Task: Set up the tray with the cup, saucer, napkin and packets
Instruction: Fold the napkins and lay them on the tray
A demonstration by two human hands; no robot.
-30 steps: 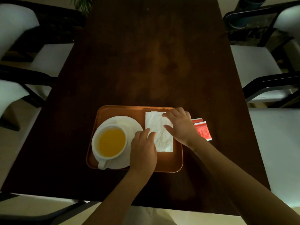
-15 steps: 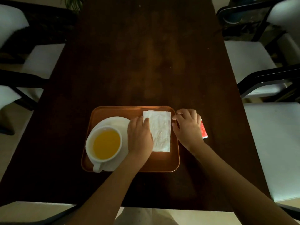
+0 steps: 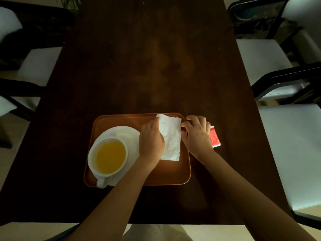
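An orange-brown tray [image 3: 173, 176] lies near the front of the dark table. A white cup [image 3: 107, 157] of yellow drink stands on a white saucer [image 3: 123, 133] in the tray's left half. A white napkin [image 3: 171, 138] lies flat in the right half. My left hand [image 3: 151, 141] rests palm down on the napkin's left edge, partly over the saucer. My right hand [image 3: 196, 134] touches the napkin's right edge at the tray rim with curled fingers. Red packets [image 3: 214, 137] lie on the table just right of the tray, partly hidden under my right hand.
The dark wooden table [image 3: 156, 66] stretches away from me. White-cushioned chairs with black frames stand on the left [image 3: 34, 66] and the right [image 3: 264, 61]. Another white seat [image 3: 295, 153] is at the near right.
My left hand slid up along the napkin's left edge. My right hand moved off the napkin's top to its right edge, covering more of the packets. The napkin shifted slightly toward the tray's far edge.
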